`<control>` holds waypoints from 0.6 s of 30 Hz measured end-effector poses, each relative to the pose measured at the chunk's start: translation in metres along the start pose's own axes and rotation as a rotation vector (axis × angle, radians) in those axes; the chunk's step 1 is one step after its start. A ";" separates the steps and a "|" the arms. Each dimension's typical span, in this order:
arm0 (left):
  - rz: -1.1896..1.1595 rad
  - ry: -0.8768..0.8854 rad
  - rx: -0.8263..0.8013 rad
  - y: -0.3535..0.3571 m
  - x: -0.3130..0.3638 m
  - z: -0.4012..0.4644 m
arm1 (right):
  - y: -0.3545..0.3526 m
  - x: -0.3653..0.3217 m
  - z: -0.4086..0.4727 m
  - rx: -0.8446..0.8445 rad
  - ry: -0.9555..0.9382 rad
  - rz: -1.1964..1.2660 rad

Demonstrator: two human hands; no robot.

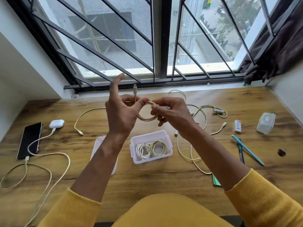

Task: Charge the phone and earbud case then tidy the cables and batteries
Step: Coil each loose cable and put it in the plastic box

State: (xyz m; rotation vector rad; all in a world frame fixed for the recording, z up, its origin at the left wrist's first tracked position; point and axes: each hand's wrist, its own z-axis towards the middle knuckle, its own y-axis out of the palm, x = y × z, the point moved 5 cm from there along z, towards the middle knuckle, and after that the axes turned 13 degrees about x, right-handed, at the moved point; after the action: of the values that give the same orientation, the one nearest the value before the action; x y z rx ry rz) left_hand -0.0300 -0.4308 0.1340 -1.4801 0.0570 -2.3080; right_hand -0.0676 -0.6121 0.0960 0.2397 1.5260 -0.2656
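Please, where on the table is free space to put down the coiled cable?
Bare wood lies along the near edge of the table, in front of the clear box, and at the far left behind the earbud case. Right of the box, loose cables and pens crowd it.

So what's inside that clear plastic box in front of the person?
The open clear box holds two coiled cables: a white one on the left, a pale yellow-green one beside it. Nothing else shows on its visible floor, and nothing covers it.

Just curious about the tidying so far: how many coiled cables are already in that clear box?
2, side by side in the clear box: a white coil on the left and a yellowish coil on the right. A third coil is in the hands above.
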 end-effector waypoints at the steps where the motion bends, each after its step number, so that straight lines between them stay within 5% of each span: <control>1: -0.029 -0.032 -0.004 0.000 -0.001 -0.001 | -0.001 0.001 0.001 0.024 -0.004 0.009; 11: -0.549 -0.489 -0.245 0.010 0.002 -0.022 | -0.010 0.003 0.010 0.335 0.016 0.054; 18: -0.774 -0.709 -0.358 0.014 0.003 -0.031 | -0.004 -0.007 0.008 0.370 -0.037 0.033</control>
State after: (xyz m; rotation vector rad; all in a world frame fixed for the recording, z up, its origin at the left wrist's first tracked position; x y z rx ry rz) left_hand -0.0543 -0.4500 0.1197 -2.8192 -0.3809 -2.1742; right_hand -0.0615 -0.6186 0.1036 0.5483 1.4275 -0.5239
